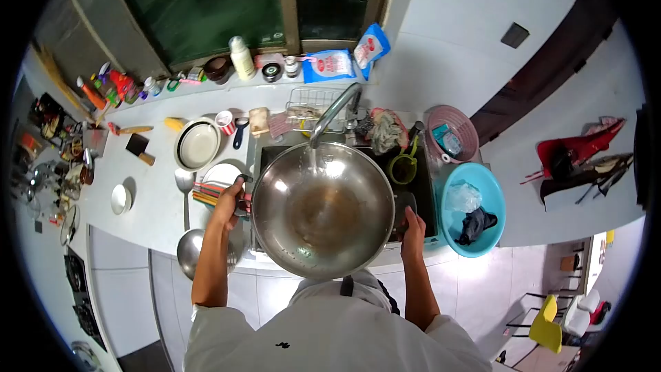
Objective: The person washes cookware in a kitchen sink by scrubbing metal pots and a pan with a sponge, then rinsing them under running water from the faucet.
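A large steel wok (303,196) sits over the sink (430,224), its bowl facing up and its inner bottom stained brownish. From the curved faucet (335,114) above its far rim, a thin stream of water seems to run into it. At the left side, my left hand (231,203) is closed around the wok's dark handle. My right hand (412,231) grips the dark handle on the opposite side, its fingers partly hidden. Beside my left hand lie several coloured chopsticks (206,194) and a white plate (222,174).
On the left counter stand a cream pot (197,145), a white bowl (121,199), a ladle (190,251) and a cleaver (140,148). A green dipper (403,168) lies in the sink. To the right are a blue basin (501,200) and a pink basket (471,124). A wire rack (317,102) stands behind.
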A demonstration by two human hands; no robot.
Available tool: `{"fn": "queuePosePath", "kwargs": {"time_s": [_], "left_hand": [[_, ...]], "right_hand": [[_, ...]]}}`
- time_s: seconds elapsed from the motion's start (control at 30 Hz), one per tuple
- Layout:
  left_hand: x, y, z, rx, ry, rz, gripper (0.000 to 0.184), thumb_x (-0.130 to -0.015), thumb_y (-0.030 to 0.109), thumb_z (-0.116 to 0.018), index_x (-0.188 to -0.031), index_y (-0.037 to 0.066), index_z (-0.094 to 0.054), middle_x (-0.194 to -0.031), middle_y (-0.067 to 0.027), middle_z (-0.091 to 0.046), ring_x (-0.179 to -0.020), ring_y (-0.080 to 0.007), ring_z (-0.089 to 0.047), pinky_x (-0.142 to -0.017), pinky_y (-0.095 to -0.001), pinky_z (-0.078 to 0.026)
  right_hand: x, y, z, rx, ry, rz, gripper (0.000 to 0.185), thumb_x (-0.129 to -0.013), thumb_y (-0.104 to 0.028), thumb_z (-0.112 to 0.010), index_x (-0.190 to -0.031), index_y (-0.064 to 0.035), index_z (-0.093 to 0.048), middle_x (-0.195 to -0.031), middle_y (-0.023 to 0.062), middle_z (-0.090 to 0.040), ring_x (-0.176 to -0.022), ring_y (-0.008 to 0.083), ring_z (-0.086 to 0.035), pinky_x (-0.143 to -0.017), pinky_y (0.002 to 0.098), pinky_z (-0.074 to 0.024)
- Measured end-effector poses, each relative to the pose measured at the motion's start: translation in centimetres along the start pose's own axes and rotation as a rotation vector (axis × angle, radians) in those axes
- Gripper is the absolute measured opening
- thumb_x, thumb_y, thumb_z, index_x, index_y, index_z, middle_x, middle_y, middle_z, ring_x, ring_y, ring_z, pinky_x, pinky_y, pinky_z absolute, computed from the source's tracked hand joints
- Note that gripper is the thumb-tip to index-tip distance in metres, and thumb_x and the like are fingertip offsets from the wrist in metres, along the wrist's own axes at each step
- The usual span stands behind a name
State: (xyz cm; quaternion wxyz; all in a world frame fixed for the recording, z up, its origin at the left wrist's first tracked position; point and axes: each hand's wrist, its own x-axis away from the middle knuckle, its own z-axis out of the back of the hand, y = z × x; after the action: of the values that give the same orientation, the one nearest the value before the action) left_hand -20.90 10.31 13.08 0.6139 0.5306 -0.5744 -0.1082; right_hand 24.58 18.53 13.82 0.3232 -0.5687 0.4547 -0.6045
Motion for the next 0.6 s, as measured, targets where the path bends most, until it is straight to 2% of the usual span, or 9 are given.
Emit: {"fn": "queuePosePath", "kwargs": {"time_s": [0.1, 0.13, 0.23, 0.3, 0.37, 0.43, 0.5, 0.53, 0.6], "left_hand": [[3.2, -1.4, 1.4, 0.152, 0.103, -0.078, 0.040, -0.102, 0.041, -0.050, -0.078, 0.009, -0.058, -0.063, -0.0021, -0.052, -0.053, -0.0137, -0.050, -0.052, -0.0299, -0.043], [4.9, -1.1, 0.7, 0.093, 0.200, -0.100, 0.038, -0.103, 0.039, -0.048, -0.081, 0.009, -0.055, -0.061, 0.0002, -0.046, -0.053, -0.0135, -0.046, -0.052, -0.0295, -0.041], [7.1, -2.1, 1.7, 0.087, 0.265, -0.152, 0.032, -0.103, 0.034, -0.048, -0.086, 0.008, -0.054, -0.063, 0.0002, -0.044, -0.053, -0.0145, -0.044, -0.052, -0.0292, -0.041], [8.7, -3.1, 3.1, 0.092, 0.299, -0.131, 0.031, -0.103, 0.032, -0.046, -0.084, 0.009, -0.051, -0.062, -0.0017, -0.045, -0.053, -0.0160, -0.046, -0.051, -0.0328, -0.042], [10.1, -3.9, 3.6, 0.299, 0.304, 0.044, 0.031, -0.103, 0.033, -0.047, -0.082, 0.009, -0.050, -0.061, -0.0014, -0.045, -0.053, -0.0145, -0.045, -0.051, -0.0327, -0.042], [11.1, -4.2, 2.8, 0.300, 0.370, 0.033, 0.034, -0.102, 0.036, -0.048, -0.079, 0.011, -0.048, -0.060, -0.0006, -0.044, -0.051, -0.0132, -0.045, -0.047, -0.0297, -0.040], [12.2, -4.4, 2.1, 0.364, 0.261, 0.076, 0.032, -0.101, 0.036, -0.051, -0.079, 0.014, -0.047, -0.061, 0.0019, -0.041, -0.049, -0.0106, -0.038, -0.043, -0.0254, -0.034], [12.2, -5.0, 1.4, 0.393, 0.275, 0.010, 0.040, -0.099, 0.044, -0.053, -0.071, 0.017, -0.042, -0.057, 0.0046, -0.037, -0.045, -0.0087, -0.033, -0.040, -0.0234, -0.027], [12.1, -5.4, 0.6, 0.399, 0.371, -0.033, 0.044, -0.097, 0.048, -0.054, -0.068, 0.018, -0.040, -0.054, 0.0057, -0.033, -0.043, -0.0082, -0.030, -0.039, -0.0238, -0.024]], "right_hand": [[-2.4, -1.8, -3.1, 0.074, -0.087, -0.039, 0.039, -0.092, -0.041, -0.064, -0.067, -0.0163, -0.046, -0.060, -0.0045, -0.042, -0.044, 0.0084, -0.040, -0.039, 0.0247, -0.0273], [-3.4, -2.2, -4.2, 0.091, -0.119, -0.035, 0.039, -0.091, -0.042, -0.065, -0.068, -0.0163, -0.046, -0.059, -0.0047, -0.041, -0.043, 0.0087, -0.040, -0.039, 0.0246, -0.0272], [-6.5, -2.3, -6.8, 0.146, -0.192, -0.035, 0.040, -0.091, -0.042, -0.066, -0.068, -0.0142, -0.047, -0.055, -0.0042, -0.040, -0.039, 0.0096, -0.039, -0.037, 0.0249, -0.0276], [-7.2, -4.8, -9.4, 0.261, -0.351, -0.003, 0.041, -0.090, -0.041, -0.066, -0.069, -0.0114, -0.049, -0.053, -0.0024, -0.042, -0.039, 0.0102, -0.041, -0.037, 0.0251, -0.0285], [-8.2, -5.0, -10.5, 0.296, -0.405, 0.016, 0.042, -0.090, -0.041, -0.067, -0.068, -0.0094, -0.050, -0.053, -0.0006, -0.045, -0.038, 0.0101, -0.040, -0.037, 0.0259, -0.0274], [-8.9, -5.2, -11.7, 0.295, -0.454, 0.075, 0.044, -0.089, -0.041, -0.069, -0.066, -0.0093, -0.049, -0.053, 0.0001, -0.046, -0.038, 0.0097, -0.040, -0.037, 0.0265, -0.0265], [-9.6, -5.2, -12.8, 0.319, -0.463, 0.095, 0.045, -0.090, -0.040, -0.068, -0.064, -0.0093, -0.049, -0.053, 0.0000, -0.046, -0.038, 0.0096, -0.040, -0.037, 0.0266, -0.0262], [-10.0, -5.2, -13.2, 0.297, -0.487, 0.113, 0.044, -0.091, -0.040, -0.068, -0.065, -0.0092, -0.050, -0.054, 0.0000, -0.046, -0.039, 0.0095, -0.040, -0.038, 0.0263, -0.0265], [-11.1, -5.0, -14.1, 0.317, -0.526, 0.180, 0.041, -0.093, -0.040, -0.065, -0.071, -0.0070, -0.054, -0.057, 0.0014, -0.049, -0.040, 0.0096, -0.042, -0.038, 0.0262, -0.0278]]}}
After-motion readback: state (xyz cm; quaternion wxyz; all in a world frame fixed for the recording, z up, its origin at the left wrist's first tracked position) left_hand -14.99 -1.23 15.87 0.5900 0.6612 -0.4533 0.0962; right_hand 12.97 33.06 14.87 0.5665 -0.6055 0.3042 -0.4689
